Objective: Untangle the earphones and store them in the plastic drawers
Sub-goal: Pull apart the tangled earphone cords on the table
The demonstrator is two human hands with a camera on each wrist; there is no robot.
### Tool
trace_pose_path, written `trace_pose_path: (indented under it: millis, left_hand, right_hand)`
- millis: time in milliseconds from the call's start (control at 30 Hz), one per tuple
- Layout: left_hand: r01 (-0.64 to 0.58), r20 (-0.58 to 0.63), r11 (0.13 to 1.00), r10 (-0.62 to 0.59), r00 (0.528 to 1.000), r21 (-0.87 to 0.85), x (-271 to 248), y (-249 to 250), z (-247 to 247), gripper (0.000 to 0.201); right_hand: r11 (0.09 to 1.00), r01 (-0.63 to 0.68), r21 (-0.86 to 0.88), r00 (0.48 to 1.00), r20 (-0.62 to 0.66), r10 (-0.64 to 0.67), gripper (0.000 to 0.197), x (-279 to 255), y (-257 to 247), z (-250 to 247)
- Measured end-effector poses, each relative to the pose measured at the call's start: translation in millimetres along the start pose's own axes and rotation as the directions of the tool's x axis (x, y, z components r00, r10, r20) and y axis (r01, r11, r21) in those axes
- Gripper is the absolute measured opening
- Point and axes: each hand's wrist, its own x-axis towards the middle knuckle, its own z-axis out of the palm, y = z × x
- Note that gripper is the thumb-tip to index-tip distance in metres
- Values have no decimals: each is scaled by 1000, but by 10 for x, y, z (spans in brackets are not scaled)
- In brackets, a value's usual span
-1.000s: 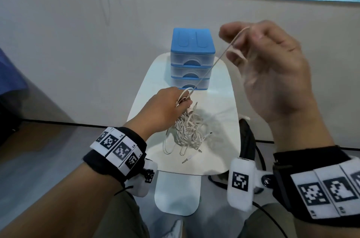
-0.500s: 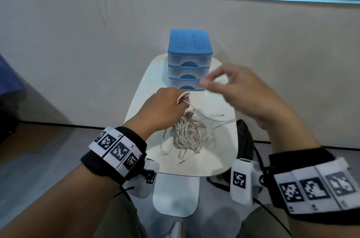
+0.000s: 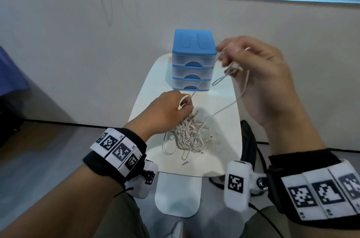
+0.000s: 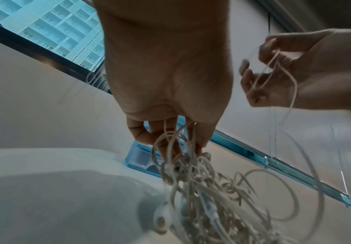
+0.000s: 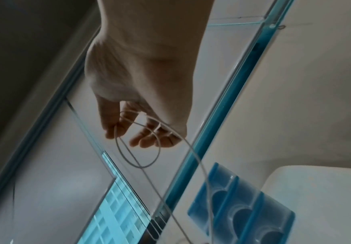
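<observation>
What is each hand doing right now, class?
Left hand: grips the tangled earphones at the top of the bundle.
Right hand: fingers curled, holding a loose earphone cable.

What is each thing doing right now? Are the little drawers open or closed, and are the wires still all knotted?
Plastic drawers: all three closed, standing on the white table.
Earphones: a knotted pile on the table, one cord pulled up out of it.
Left hand: grips the top of the pile.
Right hand: raised, holds loops of the pulled cord.
</observation>
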Motion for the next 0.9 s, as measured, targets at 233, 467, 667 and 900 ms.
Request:
trace_pose_path:
  millis: [233, 467, 667, 900]
  left_hand:
    - [4, 31, 999, -5, 999, 33, -36, -64, 12, 13]
    - [44, 154, 999, -41, 987, -20, -154, -66, -8, 25]
    - [163, 202, 986, -154, 967, -28, -196, 71, 104, 55]
    - [175, 169, 984, -176, 970, 22, -218, 95, 161, 51]
  right_hand:
    - [953, 195, 232, 965, -220, -144, 33, 30, -192, -333]
    - [983, 182, -37, 841, -512, -175, 16, -67, -117, -752]
    - [825, -261, -501, 917, -396, 50, 34, -244, 154, -637]
    - [534, -409, -740, 802, -13, 597, 21, -458, 439, -466]
